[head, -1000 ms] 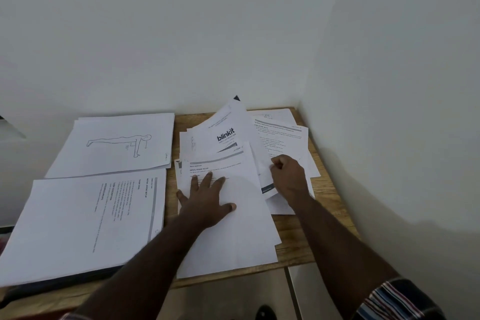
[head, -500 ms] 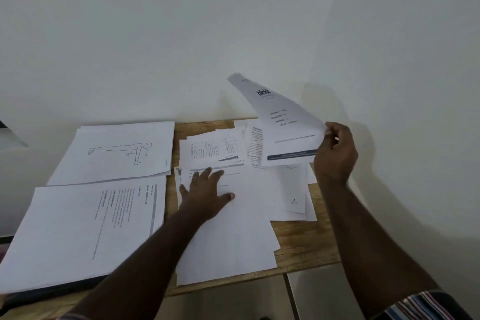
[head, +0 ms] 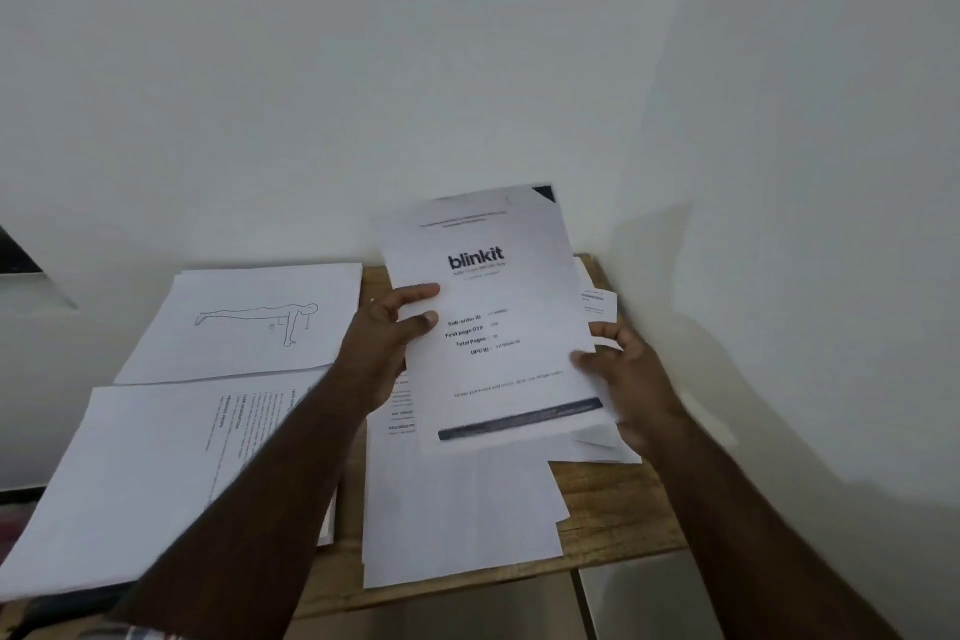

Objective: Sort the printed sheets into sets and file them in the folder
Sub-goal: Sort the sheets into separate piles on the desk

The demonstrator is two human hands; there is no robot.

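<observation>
i'm in the sorting step. both hands have the blinkit cover sheet (head: 498, 327) up off the wooden table (head: 613, 499), tilted toward the camera so its print faces me. my left hand (head: 384, 343) pinches its left edge, thumb on the printed face and fingers curled behind. my right hand (head: 623, 374) is at the right edge with fingers spread and only loosely bent; i cannot tell whether it really clamps the paper or just steadies it from behind.

under the raised sheet lies the loose unsorted pile (head: 457, 509), overlapping and skewed, with a few more sheets poking out at the far right by the wall. to the left are two sets already laid out: the plank-figure sheets (head: 249, 322) farther back and the text-page stack (head: 140, 473) nearer me, which overhangs the table edge and seems to rest on something dark, perhaps the folder, though i can't confirm that.

my judgement: this sheet matches neither set, so it likely wants its own spot. next i'd need to choose that place, lay it flat, then free one hand for the pile without dragging neighbours.
</observation>
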